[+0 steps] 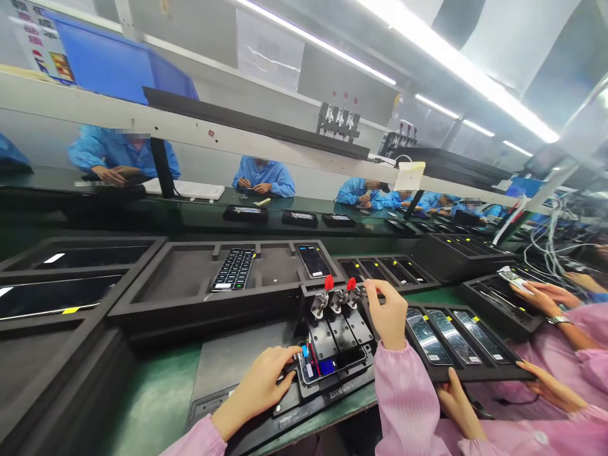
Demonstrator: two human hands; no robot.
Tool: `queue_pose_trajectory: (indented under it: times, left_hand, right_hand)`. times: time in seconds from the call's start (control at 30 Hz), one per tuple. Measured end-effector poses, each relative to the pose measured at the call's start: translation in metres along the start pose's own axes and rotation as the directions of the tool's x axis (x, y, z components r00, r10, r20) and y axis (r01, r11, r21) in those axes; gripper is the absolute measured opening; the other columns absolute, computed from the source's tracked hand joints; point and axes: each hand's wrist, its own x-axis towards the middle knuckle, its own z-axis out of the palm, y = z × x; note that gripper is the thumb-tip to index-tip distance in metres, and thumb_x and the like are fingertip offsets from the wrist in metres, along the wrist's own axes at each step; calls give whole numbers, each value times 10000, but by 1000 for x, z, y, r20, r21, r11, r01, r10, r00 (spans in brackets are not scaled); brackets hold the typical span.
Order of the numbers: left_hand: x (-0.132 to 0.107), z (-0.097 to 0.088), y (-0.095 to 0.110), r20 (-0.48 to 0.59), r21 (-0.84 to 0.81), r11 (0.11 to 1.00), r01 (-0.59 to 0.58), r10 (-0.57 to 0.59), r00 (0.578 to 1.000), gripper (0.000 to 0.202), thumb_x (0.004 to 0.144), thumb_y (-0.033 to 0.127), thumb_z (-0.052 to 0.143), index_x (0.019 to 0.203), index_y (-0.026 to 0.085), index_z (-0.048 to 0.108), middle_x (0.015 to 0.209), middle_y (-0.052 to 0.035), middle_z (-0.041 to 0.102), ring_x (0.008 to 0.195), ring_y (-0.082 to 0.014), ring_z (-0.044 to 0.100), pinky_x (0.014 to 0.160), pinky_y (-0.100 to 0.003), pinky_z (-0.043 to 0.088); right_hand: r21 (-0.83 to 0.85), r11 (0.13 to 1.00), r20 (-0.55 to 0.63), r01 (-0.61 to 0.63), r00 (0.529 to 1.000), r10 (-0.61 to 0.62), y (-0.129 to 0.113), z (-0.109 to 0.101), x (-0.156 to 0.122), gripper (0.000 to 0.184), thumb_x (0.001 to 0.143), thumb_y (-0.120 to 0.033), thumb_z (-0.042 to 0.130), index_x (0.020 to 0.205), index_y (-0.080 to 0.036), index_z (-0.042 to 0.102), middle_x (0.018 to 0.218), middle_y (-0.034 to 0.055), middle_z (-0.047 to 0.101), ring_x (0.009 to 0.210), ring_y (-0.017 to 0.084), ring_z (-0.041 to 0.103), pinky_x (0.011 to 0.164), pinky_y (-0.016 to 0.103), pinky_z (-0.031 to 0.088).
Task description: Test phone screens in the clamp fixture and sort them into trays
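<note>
A black clamping fixture point(339, 332) stands before me, with a phone point(317, 370) lying in it under the black pressure plates. Its lit screen shows blue and red. My left hand point(263, 383) lies at the phone's left end, fingertips touching the edge there and the thumb apart from them on the fixture's base. At the fixture's right side, my right hand point(388, 313) is raised, fingers closed at the rightmost clamp lever, whose tip they hide. Two other levers with red knobs point(329, 283) stand upright to its left.
Behind the fixture sits a foam tray point(166, 310) with a keypad-like sheet of small parts point(234, 269) and a phone point(313, 261). On the right, a co-worker's hands point(458, 402) hold a tray of phones point(475, 373). Foam trays point(90, 253) fill the left; people in blue sit opposite.
</note>
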Motion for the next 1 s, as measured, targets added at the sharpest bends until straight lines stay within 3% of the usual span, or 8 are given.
queue_pose_trajectory:
  times: [0.1, 0.23, 0.3, 0.4, 0.5, 0.6, 0.77, 1.0]
  left_hand:
    - [7, 0, 1, 12, 8, 1000, -18, 18, 1000, 491, 730, 101, 506, 1185, 279, 461, 895, -4, 613, 814, -181, 549, 750, -315, 422]
    - [12, 0, 3, 52, 0, 999, -39, 39, 998, 560, 699, 77, 486, 1216, 282, 427, 994, -10, 595, 875, -183, 541, 799, -320, 418]
    - [14, 1, 4, 68, 14, 999, -45, 44, 997, 580, 691, 72, 478, 1230, 280, 420, 1018, -18, 586, 895, -191, 536, 812, -329, 418]
    - [14, 3, 5, 90, 74, 996, -50, 44, 995, 548, 704, 86, 470, 1214, 285, 456, 1003, -32, 574, 886, -205, 535, 807, -350, 424]
    - [12, 4, 3, 100, 87, 995, -56, 47, 994, 528, 726, 97, 463, 1215, 296, 463, 1014, -38, 567, 894, -207, 534, 813, -356, 429]
    - [11, 2, 0, 90, 27, 998, -55, 52, 995, 589, 743, 95, 456, 1287, 305, 369, 1060, -30, 567, 932, -195, 529, 855, -346, 420]
    - [9, 3, -3, 92, -36, 999, -20, 23, 995, 584, 771, 106, 447, 1302, 321, 332, 1088, -16, 565, 912, -171, 538, 853, -315, 429]
    - [4, 4, -5, 76, -77, 997, 5, 1, 997, 549, 782, 122, 455, 1292, 299, 353, 1071, -23, 573, 917, -168, 538, 862, -309, 428]
  right_hand:
    - [-44, 999, -51, -24, 998, 22, 14, -7, -42, 274, 891, -346, 437, 990, -168, 620, 976, 72, 628, 919, 185, 573, 839, 325, 442]
    - [-197, 980, 167, -23, 984, 56, 37, 5, -95, 429, 927, -367, 322, 1324, -214, 381, 1299, 90, 449, 1215, 253, 380, 1007, 563, 239]
    - [-247, 968, 280, -34, 954, 105, 45, 13, -104, 468, 934, -384, 284, 1381, -248, 260, 1361, 79, 373, 1276, 276, 287, 987, 662, 130]
    - [-227, 970, 327, -83, 932, 156, 47, 19, -104, 458, 937, -385, 268, 1383, -286, 235, 1376, 63, 353, 1292, 277, 258, 966, 692, 110]
    - [-98, 986, 215, -136, 964, 154, 40, 18, -106, 415, 933, -359, 296, 1339, -276, 325, 1339, 65, 405, 1242, 252, 355, 1004, 633, 158]
    - [92, 983, 10, -162, 987, 161, 31, 19, -117, 356, 914, -318, 357, 1246, -207, 426, 1226, 92, 508, 1139, 227, 469, 979, 494, 333]
    - [101, 975, -198, -197, 957, 214, 27, 30, -136, 249, 861, -320, 468, 1041, -161, 534, 1040, 99, 575, 967, 219, 540, 851, 395, 422]
    - [102, 949, -307, -300, 898, 316, 54, 51, -151, 251, 830, -377, 505, 941, -153, 528, 916, 73, 566, 880, 196, 528, 807, 365, 412]
